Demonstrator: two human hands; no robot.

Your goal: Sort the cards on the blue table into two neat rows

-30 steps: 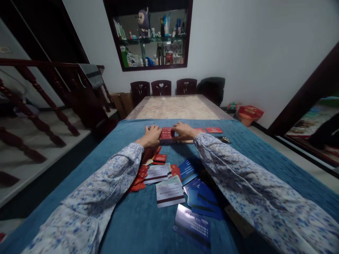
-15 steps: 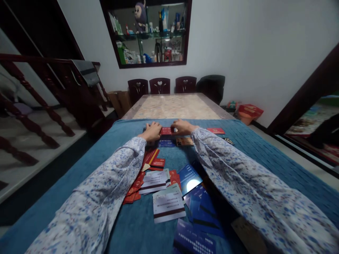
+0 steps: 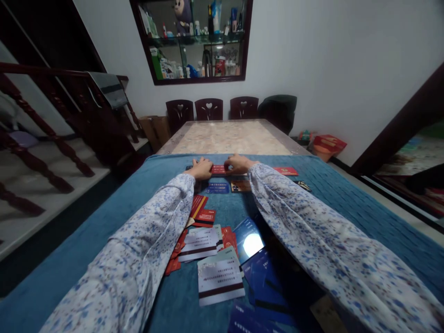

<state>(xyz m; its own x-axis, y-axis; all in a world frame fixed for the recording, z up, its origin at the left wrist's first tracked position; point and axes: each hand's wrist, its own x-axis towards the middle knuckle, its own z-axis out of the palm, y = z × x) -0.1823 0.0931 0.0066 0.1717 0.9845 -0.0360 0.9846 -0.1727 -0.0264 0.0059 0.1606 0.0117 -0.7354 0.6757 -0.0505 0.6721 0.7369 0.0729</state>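
Near the far edge of the blue cloth [image 3: 132, 222], a red card [image 3: 218, 169] lies flat between my two hands. My left hand [image 3: 202, 169] has its fingers closed at the card's left end. At the right end my right hand [image 3: 239, 163] pinches with thumb and fingers, partly covering the card. Just in front of them lie a blue card [image 3: 218, 187] and an orange-brown card [image 3: 241, 186]. A dark card edge shows behind my left hand. Another red card [image 3: 286, 171] rests to the right of my right hand, with a black patterned card [image 3: 303, 185] nearby.
Loose cards spread between my forearms: red ones [image 3: 204, 218], silver-white ones [image 3: 221, 277] and dark blue ones [image 3: 270, 286]. A glossy blue card [image 3: 249, 240] reflects light. Beyond the cloth the marble-patterned table [image 3: 232, 136] continues towards several dark chairs [image 3: 208, 109].
Both hands stay at the ends of the red card, with only slight finger movement. My view has shifted a little, so the near cards appear lower.
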